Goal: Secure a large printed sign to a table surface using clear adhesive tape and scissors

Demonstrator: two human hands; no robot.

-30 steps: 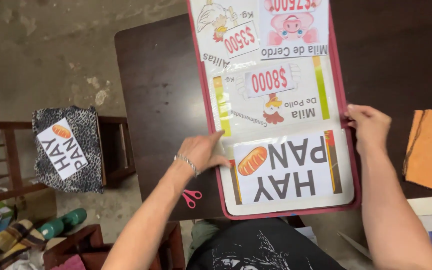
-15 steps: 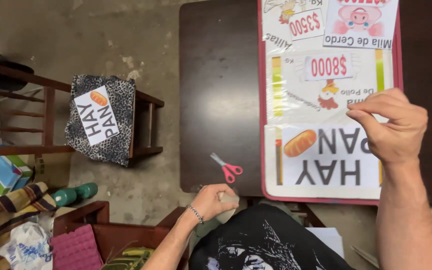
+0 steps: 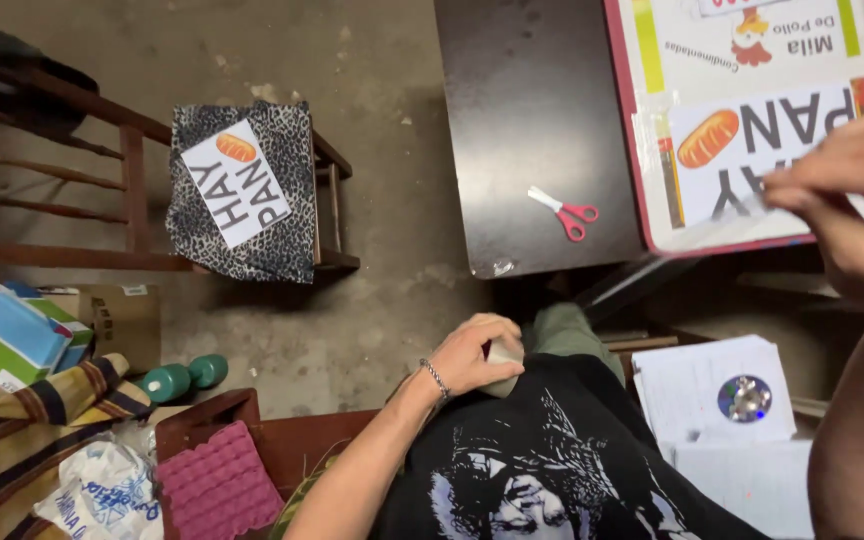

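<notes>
The dark tabletop (image 3: pixel 532 120) fills the far middle of the view, with bare concrete floor to its left. On its right part lies a large white poster board with a red edge (image 3: pixel 652 130), covered with printed paper signs, one showing a bread loaf drawing. Its near corner overhangs the tabletop edge. A wooden chair (image 3: pixel 72 190) stands at the far left, and next to it another seat carries a leopard-print cloth (image 3: pixel 282 200) with a white paper sign (image 3: pixel 237 185) lying on top.

At the near left sit a striped blanket (image 3: pixel 32 420), a colourful box (image 3: pixel 7 335), a pink foam pad (image 3: pixel 217 485), a plastic bag (image 3: pixel 92 495) and green dumbbells (image 3: pixel 182 378). At the near right a stack of white papers (image 3: pixel 712 385) holds a shiny disc (image 3: pixel 745 398).

The right hand (image 3: pixel 852 215) is blurred at the right edge, over the near right corner of the poster board. Its fingers are bent close together above the sign, a narrow grip, but the blur hides whether they pinch anything.

The left hand (image 3: pixel 472 352) rests low, near the person's lap by the black printed shirt, its grip curled around a small pale object (image 3: pixel 504 352) that cannot be made out.

Small red-handled scissors (image 3: pixel 564 210) lie closed on the tabletop, just left of the poster board and apart from both hands.
</notes>
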